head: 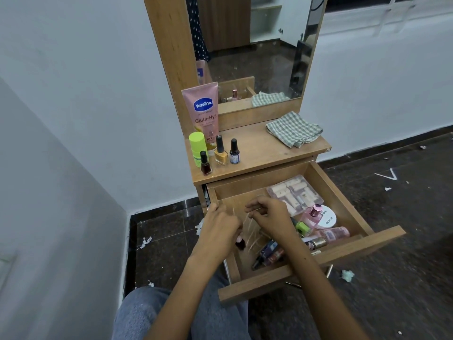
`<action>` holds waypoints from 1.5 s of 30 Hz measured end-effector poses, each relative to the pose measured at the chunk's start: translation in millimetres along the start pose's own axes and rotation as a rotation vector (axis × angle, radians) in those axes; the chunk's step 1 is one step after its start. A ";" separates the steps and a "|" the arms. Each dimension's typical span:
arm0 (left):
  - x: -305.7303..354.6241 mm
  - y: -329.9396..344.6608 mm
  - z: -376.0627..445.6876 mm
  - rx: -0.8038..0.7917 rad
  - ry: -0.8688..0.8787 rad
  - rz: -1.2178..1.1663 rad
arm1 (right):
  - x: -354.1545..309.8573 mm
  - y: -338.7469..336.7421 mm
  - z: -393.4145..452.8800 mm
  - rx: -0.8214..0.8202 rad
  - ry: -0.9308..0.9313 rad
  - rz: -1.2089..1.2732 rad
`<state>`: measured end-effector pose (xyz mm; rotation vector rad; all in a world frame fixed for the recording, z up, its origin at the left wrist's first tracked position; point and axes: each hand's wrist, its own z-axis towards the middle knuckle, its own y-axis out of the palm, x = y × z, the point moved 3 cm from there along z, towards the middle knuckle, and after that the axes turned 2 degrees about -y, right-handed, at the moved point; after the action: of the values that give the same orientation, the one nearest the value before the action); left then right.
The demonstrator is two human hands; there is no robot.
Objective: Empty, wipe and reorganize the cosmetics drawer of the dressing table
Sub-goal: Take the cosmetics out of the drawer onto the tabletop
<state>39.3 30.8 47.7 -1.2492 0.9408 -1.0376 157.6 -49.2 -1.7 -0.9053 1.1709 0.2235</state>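
Observation:
The wooden drawer (348, 246) of the dressing table is pulled open. My left hand (218, 231) is over its left part, fingers curled around a small dark bottle (241, 243) with a pink top. My right hand (268, 217) is beside it and pinches the top of a clear plastic pouch (251, 230) of thin sticks. In the drawer lie a pack of foam rollers (293, 192), a pink perfume bottle (312, 215), a white round tub (328, 218), a pink bottle (333, 233) and several small tubes (269, 253).
On the tabletop (264, 153) stand a pink Vaseline tube (203, 111), a green stick (197, 148) and three nail polish bottles (220, 150). A checked cloth (293, 128) lies at the right, below the mirror (257, 45). Paper scraps litter the dark floor (392, 278).

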 end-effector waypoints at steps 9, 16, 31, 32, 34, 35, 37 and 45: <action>-13.7 -16.9 8.3 0.402 -0.136 -0.168 | -20.7 7.2 -9.3 -0.166 -0.203 0.067; -12.8 -12.3 -4.2 0.492 -0.158 -0.384 | -20.2 8.2 -6.1 -0.123 -0.257 0.002; -30.9 29.9 -17.7 -0.151 -0.298 -0.072 | -80.4 19.0 70.9 0.404 -0.033 0.049; -30.2 30.0 -17.9 -0.152 -0.301 -0.070 | -80.9 21.8 73.3 0.419 -0.025 0.026; -29.0 31.0 -18.7 -0.158 -0.308 -0.070 | -83.0 25.8 74.5 0.456 -0.018 -0.014; -28.6 31.2 -19.2 -0.157 -0.313 -0.076 | -84.2 27.5 74.3 0.471 -0.021 -0.031; -28.1 31.0 -19.7 -0.152 -0.321 -0.090 | -86.0 30.1 73.7 0.485 -0.037 -0.051; -26.1 31.1 -22.2 -0.124 -0.325 -0.117 | -65.9 -11.8 40.5 0.296 -0.271 -0.106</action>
<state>13.7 50.6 14.6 -1.5384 0.6948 -0.8412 165.5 -8.9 65.0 -0.6513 0.8741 0.0796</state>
